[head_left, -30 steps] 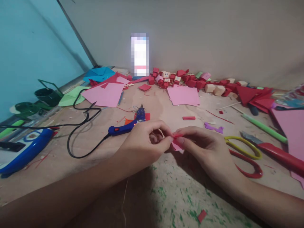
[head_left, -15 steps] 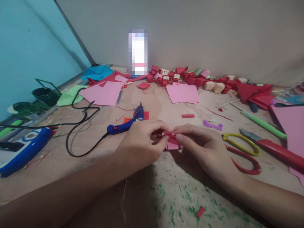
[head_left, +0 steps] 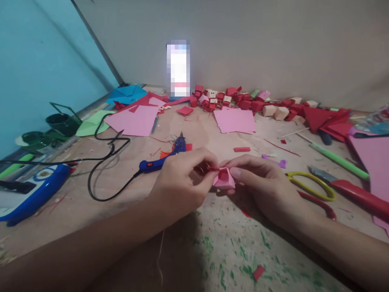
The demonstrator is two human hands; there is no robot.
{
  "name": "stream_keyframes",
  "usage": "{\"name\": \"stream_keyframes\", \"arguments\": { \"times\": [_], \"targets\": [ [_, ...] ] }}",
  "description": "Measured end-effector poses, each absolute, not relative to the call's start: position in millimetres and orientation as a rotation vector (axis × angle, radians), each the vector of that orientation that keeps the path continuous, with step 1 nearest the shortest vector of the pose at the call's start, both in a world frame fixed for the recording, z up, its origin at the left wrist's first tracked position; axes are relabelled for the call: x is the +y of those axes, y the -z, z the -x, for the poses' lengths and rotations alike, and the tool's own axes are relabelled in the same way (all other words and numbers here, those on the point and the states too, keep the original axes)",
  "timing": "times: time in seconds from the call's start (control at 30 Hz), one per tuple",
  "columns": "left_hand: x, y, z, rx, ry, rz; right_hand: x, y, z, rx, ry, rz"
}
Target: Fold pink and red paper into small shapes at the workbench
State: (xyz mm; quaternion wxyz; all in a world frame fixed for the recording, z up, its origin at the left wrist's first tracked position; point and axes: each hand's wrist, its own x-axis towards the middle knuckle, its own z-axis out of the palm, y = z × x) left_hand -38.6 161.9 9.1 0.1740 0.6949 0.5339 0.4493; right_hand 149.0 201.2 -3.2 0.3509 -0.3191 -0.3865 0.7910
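A small folded pink paper piece (head_left: 224, 181) is held between both hands near the middle of the view, its hollow side facing me. My left hand (head_left: 185, 180) pinches its left edge between thumb and index finger. On the right edge, my right hand (head_left: 263, 182) grips it with the thumb in front and fingers behind. A blue glue gun (head_left: 158, 164) lies just beyond my left hand. Scissors with yellow and red handles (head_left: 316, 182) rest beside my right hand.
Pink sheets (head_left: 235, 121) lie behind the hands. Small red and wooden-coloured blocks (head_left: 243, 101) line the wall, near a lit, blurred screen (head_left: 180, 69). A red-handled cutter (head_left: 358, 198) is at right, a blue-and-white object (head_left: 39, 190) at left, with a black cable (head_left: 91, 178) alongside.
The pink paper piece has turned and opened up, showing its hollow inside. My right hand's fingers have shifted around its right edge. The view has moved slightly.
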Motion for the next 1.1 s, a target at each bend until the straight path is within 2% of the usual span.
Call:
{"name": "stream_keyframes", "arguments": {
  "times": [0.17, 0.5, 0.83, 1.1],
  "targets": [
    [160.7, -6.1, 41.0, 1.347, -1.337, -2.292, 203.3, 3.6, -148.9, -1.021, -2.03, 0.838],
    [162.6, -11.0, 40.2, 1.24, -1.329, -2.342, 206.2, -0.3, -147.3, -0.917, -2.023, 0.805],
    [161.8, -7.1, 42.3, 1.459, -1.222, -2.169, 200.0, 8.3, -150.3, -1.128, -1.961, 0.808],
    [162.7, -12.4, 41.5, 1.523, -1.22, -1.942, 201.7, 7.1, -151.1, -1.125, -2.047, 0.792]
  ]
}}
